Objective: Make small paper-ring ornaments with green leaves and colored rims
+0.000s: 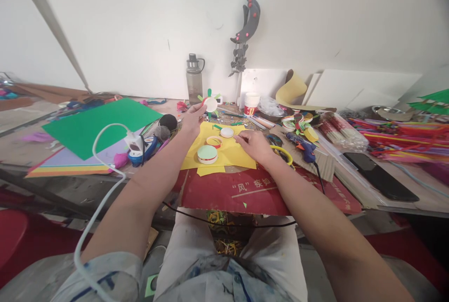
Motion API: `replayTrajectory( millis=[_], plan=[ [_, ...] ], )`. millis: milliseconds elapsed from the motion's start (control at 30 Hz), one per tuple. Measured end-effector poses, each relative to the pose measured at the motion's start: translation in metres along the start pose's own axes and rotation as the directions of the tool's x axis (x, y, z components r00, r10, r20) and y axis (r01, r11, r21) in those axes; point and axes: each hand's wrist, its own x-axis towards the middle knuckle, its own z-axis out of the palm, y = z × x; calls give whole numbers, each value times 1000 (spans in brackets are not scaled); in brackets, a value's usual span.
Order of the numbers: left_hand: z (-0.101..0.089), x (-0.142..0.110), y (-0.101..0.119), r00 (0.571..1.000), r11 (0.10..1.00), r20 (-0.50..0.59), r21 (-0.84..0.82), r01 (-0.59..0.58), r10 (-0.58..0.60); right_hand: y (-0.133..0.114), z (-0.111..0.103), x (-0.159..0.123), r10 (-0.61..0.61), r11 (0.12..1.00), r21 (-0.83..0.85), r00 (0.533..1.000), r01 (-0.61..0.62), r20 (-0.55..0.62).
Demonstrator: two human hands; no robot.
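Note:
My left hand (192, 118) is raised above the table and pinches a white round disc with green paper strips (210, 103) around its rim. My right hand (255, 145) rests with curled fingers on a yellow paper sheet (238, 154), just right of a small white cap (227, 132); what its fingers hold, if anything, is hidden. On the same yellow sheet lie a red-rimmed ring (213, 141) and a white round lid with a green top (207, 154). The yellow sheet lies on a red printed board (245, 192).
A green sheet (98, 124) and stacked coloured paper lie at the left with a white charger and cable (133, 140). A grey bottle (194, 80) stands at the back. A blue glue gun (303, 147), yellow scissors (284, 152), a black phone (380, 176) and coloured sticks (403, 140) lie at the right.

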Motion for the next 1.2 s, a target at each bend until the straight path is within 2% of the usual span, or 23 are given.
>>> replayTrajectory(
  millis=[233, 400, 533, 767, 933, 1100, 1200],
  plan=[
    [0, -4, -3, 991, 994, 92, -41, 97, -93, 2, 0, 0, 3, 1000, -21, 999, -2, 34],
    [1, -3, -3, 991, 998, 113, 20, 65, -67, 0, -1, 0, 3, 1000, -21, 999, -2, 41],
    [0, -4, -3, 995, 996, 86, 87, 36, -43, -3, -2, -1, -1, 1000, -27, 999, 3, 47],
    [1, -10, -5, 984, 990, 139, 106, 94, -108, -3, -3, -2, -29, 999, -17, 999, 30, 29],
    [2, -11, -3, 996, 988, 79, 150, 24, -36, -3, -2, -2, -17, 999, -30, 999, 18, 31],
    [3, -11, -9, 995, 986, 74, 158, 51, -64, -4, -5, -3, -31, 999, -6, 999, 31, 44],
    [1, -2, -6, 996, 991, 52, 116, 67, -73, -7, -6, -3, -17, 1000, -9, 998, 17, 56]
  ],
)
